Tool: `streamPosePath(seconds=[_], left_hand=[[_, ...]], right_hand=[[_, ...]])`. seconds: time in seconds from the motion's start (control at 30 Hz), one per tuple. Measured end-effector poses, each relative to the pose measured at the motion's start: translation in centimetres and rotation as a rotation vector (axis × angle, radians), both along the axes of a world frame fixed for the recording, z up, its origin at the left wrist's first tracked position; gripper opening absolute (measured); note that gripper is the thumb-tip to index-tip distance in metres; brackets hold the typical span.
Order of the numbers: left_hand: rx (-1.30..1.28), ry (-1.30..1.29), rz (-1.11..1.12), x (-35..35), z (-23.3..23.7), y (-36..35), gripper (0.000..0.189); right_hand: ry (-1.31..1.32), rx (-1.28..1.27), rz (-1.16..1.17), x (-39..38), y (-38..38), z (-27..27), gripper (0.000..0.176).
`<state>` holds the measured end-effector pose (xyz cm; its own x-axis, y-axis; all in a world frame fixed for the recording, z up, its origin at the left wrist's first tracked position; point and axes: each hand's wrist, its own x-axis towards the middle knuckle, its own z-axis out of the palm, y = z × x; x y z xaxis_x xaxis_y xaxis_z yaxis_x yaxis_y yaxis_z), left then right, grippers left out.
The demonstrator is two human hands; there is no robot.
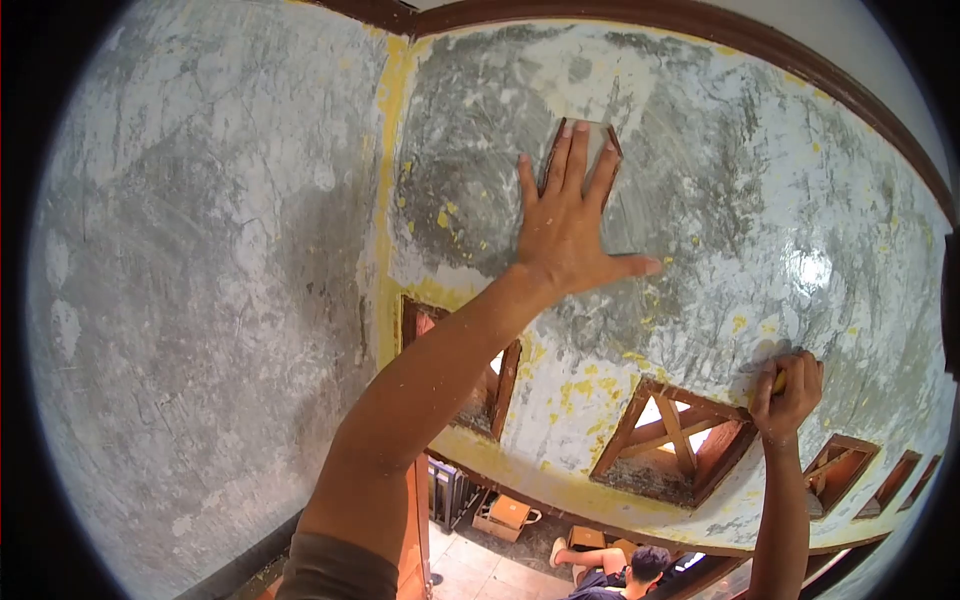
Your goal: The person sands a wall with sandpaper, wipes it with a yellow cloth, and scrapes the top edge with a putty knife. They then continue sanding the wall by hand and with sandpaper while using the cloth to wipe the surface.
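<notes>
My left hand [568, 225] lies spread against the peeling grey wall [700, 180], its thumb stretched out to the right. Behind its fingers shows a small brown-edged piece [614, 143], mostly hidden by the hand. Lower and to the right, my right hand [790, 395] is closed at the wall surface. Between its thumb and fingers a small yellow object [780, 381] peeks out; its kind cannot be made out. Patches of yellow paint and pale filler mark the wall around both hands.
Brown-framed vent openings [675, 443] run in a row below the hands. A second grey wall [200, 300] meets this one at a yellow-painted corner [388, 200]. Far below, a person [630, 575] sits on the floor near cardboard boxes [506, 514]. Brown trim [700, 22] lines the top.
</notes>
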<state>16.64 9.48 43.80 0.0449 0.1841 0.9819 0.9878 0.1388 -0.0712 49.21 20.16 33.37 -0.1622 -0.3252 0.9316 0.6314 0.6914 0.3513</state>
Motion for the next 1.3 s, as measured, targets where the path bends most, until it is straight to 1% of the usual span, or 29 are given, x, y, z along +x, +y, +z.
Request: streamPosePath(seconds=[0.07,0.1,0.17,0.2,0.27,0.3,0.33,0.37,0.4,0.47,0.53,0.57,0.63,0.67,0.73,0.77,0.8,0.87,0.9,0.93,0.97,1.0,1.03,1.1,1.13,1.2,1.23,1.27,1.3], left_hand=[[-0.019,0.159,0.044,-2.6,1.9,0.0,0.126],[0.140,0.097,0.174,-5.0,3.6,1.3,0.120],[0.162,-0.331,0.089,-8.2,7.7,1.1,0.116],[0.165,-0.332,0.084,-7.7,7.9,1.0,0.116],[0.202,-0.478,0.074,-6.0,7.7,1.1,0.115],[0.204,-0.273,0.183,-4.7,5.8,1.9,0.114],[0.205,-0.275,0.190,-3.7,3.7,1.4,0.114],[0.076,-0.035,0.105,-2.8,1.9,0.7,0.113],[-0.054,0.210,0.018,-2.5,1.4,0.2,0.112],[-0.087,0.245,0.051,-5.5,4.1,-0.1,0.115],[0.174,-0.219,0.124,-9.1,6.3,1.0,0.118],[0.174,-0.223,0.127,-9.7,5.8,1.1,0.118],[0.305,-0.572,0.001,-10.2,6.3,1.1,0.118],[0.306,-0.565,0.005,-9.2,5.0,0.9,0.118],[0.059,-0.040,0.111,-6.7,0.7,-0.1,0.114],[-0.026,0.062,0.121,-7.9,0.4,-1.1,0.115],[-0.029,0.063,0.122,-9.6,1.2,-1.7,0.115],[0.093,-0.285,0.183,-14.5,4.2,-1.8,0.120],[0.184,-0.390,0.077,-16.8,4.9,-1.6,0.119],[0.185,-0.385,0.077,-15.9,5.0,-1.6,0.119],[0.151,-0.355,0.161,-13.9,4.8,-1.6,0.117],[0.109,-0.329,0.248,-12.1,3.9,-1.6,0.115],[0.102,-0.330,0.253,-10.4,2.2,-1.7,0.115],[-0.082,0.091,0.089,-8.0,-0.2,-2.1,0.118],[-0.073,0.097,0.086,-8.8,0.8,-2.2,0.118],[0.009,-0.071,0.262,-12.2,3.6,-2.5,0.117],[0.086,-0.277,0.138,-14.7,5.1,-1.1,0.116],[0.081,-0.285,0.134,-13.7,5.0,-1.3,0.116],[0.111,-0.365,0.096,-12.1,5.4,-1.2,0.115]], right_hand=[[-0.033,0.018,-0.007,-0.1,0.3,0.8,0.007],[-0.026,0.017,0.001,-0.1,0.5,0.6,0.007],[-0.030,0.007,-0.003,0.3,0.4,0.0,0.007],[-0.027,0.002,-0.015,0.3,0.4,0.1,0.007],[-0.013,-0.011,-0.030,0.1,0.3,0.1,0.007],[-0.016,-0.012,-0.026,0.1,0.2,0.0,0.007],[-0.027,-0.010,-0.020,0.3,0.3,0.0,0.008],[-0.036,-0.002,-0.012,0.2,0.3,0.2,0.008],[-0.032,0.007,-0.008,0.0,0.3,0.2,0.008],[-0.047,-0.008,-0.022,0.2,0.1,0.2,0.007],[-0.050,-0.008,-0.022,0.1,0.1,0.1,0.007],[-0.038,0.003,-0.016,0.1,0.2,0.2,0.007],[-0.027,0.004,-0.023,0.2,0.5,0.2,0.006],[-0.025,-0.004,-0.031,0.2,0.6,0.0,0.006],[-0.030,0.018,-0.013,0.1,0.3,0.3,0.006],[-0.027,0.032,-0.012,-0.1,0.2,0.2,0.006],[-0.027,0.029,-0.011,-0.1,0.3,0.1,0.006],[-0.032,0.006,-0.028,0.2,0.6,0.1,0.006],[-0.032,0.007,-0.027,0.2,0.6,0.1,0.006],[-0.031,0.005,-0.030,0.3,0.6,0.0,0.006],[-0.027,0.004,-0.030,0.2,0.7,0.1,0.006],[-0.024,-0.001,-0.027,0.2,0.7,0.0,0.006],[-0.021,-0.003,-0.029,0.2,0.8,-0.1,0.006],[-0.014,0.004,-0.033,0.0,0.6,-0.1,0.006],[-0.013,-0.006,-0.041,0.0,0.5,0.0,0.005],[-0.024,-0.024,-0.056,0.1,0.4,0.0,0.005],[-0.020,-0.021,-0.056,0.0,0.4,0.0,0.005],[-0.017,-0.016,-0.055,0.0,0.4,0.0,0.005],[-0.019,-0.012,-0.056,0.0,0.5,0.2,0.005]])
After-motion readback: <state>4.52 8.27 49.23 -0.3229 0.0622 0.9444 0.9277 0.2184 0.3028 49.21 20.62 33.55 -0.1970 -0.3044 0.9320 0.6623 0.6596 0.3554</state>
